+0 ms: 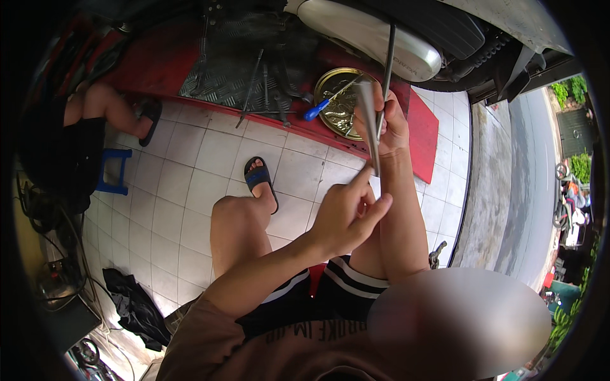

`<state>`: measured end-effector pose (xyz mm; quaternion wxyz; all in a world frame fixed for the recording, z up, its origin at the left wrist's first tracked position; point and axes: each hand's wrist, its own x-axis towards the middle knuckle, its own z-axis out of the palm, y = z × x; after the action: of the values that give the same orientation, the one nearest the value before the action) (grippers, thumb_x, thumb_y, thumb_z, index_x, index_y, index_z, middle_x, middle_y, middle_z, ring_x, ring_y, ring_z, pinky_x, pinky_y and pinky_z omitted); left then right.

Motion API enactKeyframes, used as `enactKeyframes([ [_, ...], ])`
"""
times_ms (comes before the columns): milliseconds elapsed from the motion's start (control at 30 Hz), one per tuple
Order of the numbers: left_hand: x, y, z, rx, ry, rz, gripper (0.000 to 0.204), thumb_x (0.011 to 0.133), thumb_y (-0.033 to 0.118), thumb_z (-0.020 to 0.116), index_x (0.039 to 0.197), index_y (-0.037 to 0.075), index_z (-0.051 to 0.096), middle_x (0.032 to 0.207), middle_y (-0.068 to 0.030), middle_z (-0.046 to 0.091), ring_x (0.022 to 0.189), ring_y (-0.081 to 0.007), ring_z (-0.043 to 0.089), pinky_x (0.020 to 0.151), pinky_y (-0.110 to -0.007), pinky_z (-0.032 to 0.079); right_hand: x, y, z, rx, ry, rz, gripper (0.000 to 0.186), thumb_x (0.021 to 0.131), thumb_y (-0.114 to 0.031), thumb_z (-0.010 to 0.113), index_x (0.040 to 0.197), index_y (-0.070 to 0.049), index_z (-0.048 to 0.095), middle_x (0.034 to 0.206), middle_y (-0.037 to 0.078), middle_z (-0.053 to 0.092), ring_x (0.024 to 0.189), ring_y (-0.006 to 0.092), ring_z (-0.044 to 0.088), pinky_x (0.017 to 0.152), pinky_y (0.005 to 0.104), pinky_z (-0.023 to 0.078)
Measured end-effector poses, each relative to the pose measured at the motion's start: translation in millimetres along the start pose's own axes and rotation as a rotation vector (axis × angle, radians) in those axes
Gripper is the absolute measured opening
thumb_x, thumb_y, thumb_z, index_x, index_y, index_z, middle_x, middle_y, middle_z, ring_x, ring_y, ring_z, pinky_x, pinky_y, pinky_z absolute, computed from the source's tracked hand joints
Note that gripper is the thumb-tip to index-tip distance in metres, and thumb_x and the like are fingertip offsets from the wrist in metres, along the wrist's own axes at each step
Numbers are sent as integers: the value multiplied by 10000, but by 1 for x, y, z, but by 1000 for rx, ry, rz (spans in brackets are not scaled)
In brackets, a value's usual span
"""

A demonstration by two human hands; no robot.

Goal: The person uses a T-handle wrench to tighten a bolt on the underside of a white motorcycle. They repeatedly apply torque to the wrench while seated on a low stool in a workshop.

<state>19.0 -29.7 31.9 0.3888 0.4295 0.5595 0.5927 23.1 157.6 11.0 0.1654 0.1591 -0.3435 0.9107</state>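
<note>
From the head view, the right hand [389, 124] is raised far in front of the person, its fingers wrapped shut around two long things at once: a tapered grey metal piece [368, 124] whose narrow tip points down and near, and a thin dark rod [386, 70] that runs up past the hand toward the silver exhaust cover [368, 35] of the scooter at the far side; held upright like this, the tapered piece's lower tip is offered toward the other hand, which seems the reason for the grip; the left hand [346, 216] sits nearer and lower, just above the person's knee, thumb and forefinger drawn together in a pinch just beside that lower tip, the other fingers curled in; whether anything small lies between the fingertips I cannot tell; to the left of the right hand, on the red ramp [422, 136] under the scooter, a round brass-coloured tin [337, 95] lies open side up, with a blue-handled screwdriver [321, 108] resting across its rim, likely set there to stay within easy reach; further left, several dark long tools [260, 89] lie on the chequered metal plate [235, 63]; on the white tiled floor [190, 190] the person's foot wears a blue-strapped sandal [259, 179]; at the far left another person's leg [114, 108] shows beside a blue stool [114, 171]; a dark cloth [133, 305] lies near left.
</note>
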Motion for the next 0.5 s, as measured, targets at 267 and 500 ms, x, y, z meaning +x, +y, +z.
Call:
enactKeyframes([
  [267,-2,9,1,-3,403,190,769,894,73,562,1470,-101,83,673,-52,593,472,-66,500,446,-201,367,8,13,-6,-24,96,30,279,917,-285,649,889,-42,515,618,-43,387,522,34,342,464,187,265],
  [500,-2,3,5,176,31,310,675,892,101,587,1470,-27,263,602,-18,565,459,-85,483,471,-237,385,5,17,-9,125,70,-22,230,964,-263,578,907,-50,514,620,-42,406,514,23,342,447,188,252],
])
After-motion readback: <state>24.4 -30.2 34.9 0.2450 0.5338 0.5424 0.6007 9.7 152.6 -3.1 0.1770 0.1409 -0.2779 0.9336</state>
